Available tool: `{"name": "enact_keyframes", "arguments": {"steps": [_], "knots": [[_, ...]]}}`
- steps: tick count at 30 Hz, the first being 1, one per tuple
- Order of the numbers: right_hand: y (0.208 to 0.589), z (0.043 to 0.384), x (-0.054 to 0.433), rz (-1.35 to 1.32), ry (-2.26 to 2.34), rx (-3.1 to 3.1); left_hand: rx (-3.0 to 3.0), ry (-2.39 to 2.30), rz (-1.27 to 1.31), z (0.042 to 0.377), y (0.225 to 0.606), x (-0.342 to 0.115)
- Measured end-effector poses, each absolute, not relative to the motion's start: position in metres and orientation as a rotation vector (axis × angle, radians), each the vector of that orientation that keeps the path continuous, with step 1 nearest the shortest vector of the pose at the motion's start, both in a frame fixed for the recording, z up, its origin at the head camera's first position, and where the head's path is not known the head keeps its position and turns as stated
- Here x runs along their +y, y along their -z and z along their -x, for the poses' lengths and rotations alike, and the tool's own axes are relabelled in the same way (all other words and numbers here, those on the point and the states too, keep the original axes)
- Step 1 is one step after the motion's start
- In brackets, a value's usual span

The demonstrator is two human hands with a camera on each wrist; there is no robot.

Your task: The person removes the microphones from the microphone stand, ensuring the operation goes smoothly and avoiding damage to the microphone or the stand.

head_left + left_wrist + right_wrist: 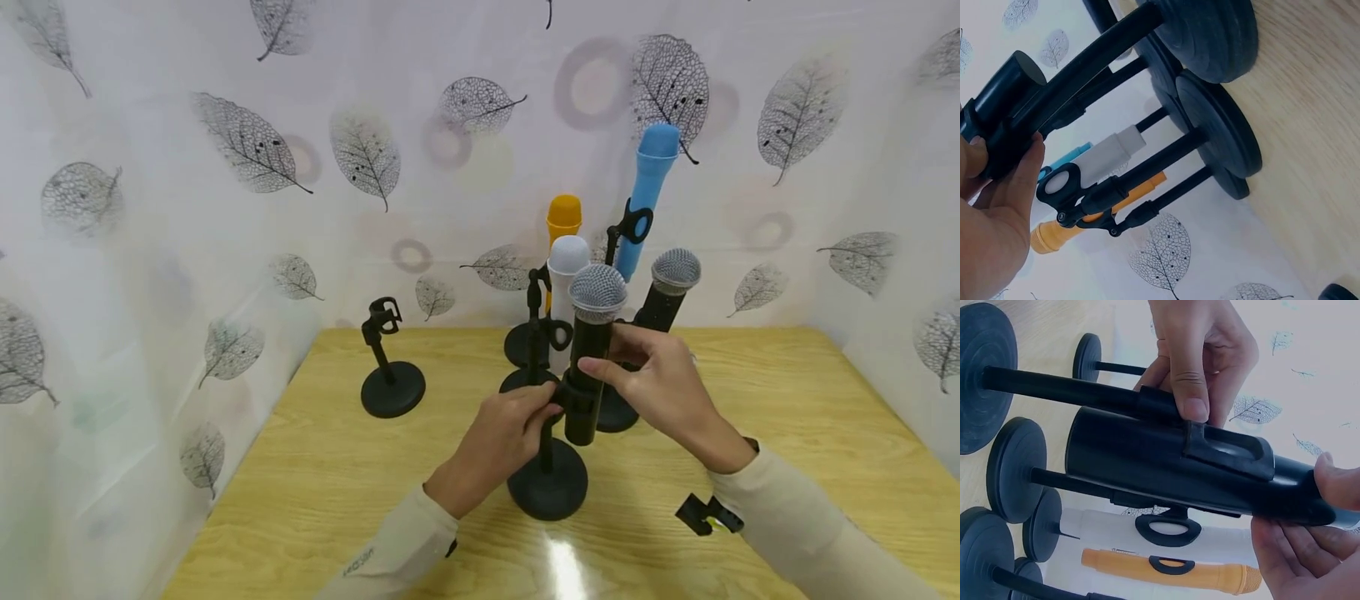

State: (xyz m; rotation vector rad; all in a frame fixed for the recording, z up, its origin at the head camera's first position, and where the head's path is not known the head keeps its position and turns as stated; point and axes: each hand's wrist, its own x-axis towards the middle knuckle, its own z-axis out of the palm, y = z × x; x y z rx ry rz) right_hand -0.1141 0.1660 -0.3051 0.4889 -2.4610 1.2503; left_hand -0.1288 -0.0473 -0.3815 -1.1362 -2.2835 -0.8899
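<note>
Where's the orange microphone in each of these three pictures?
Head: orange microphone right of centre, partly behind the white microphone.
Left wrist: orange microphone lower left.
Right wrist: orange microphone at bottom, near centre.
Shared landmark: the white microphone, seen near it in every view.

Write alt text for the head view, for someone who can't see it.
The left hand grips a stand while the right hand holds a black mic at the stand's clip. Behind are a white mic, orange mic, blue mic and another black mic. An empty stand is farther left.
</note>
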Motion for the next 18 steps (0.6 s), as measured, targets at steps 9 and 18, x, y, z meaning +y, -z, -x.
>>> {"name": "enact_keyframes", "arguments": {"steps": [9,18], "knots": [[0.316,0.111,0.170,-0.525,-1.313,-2.475,-2.301,0.892,1.113,0.128,0.384,-0.049],[0.317,0.112,0.164,-0.490,-1.261,-2.406,-2.266,0.903,1.123,0.129,0.385,-0.047]]}}
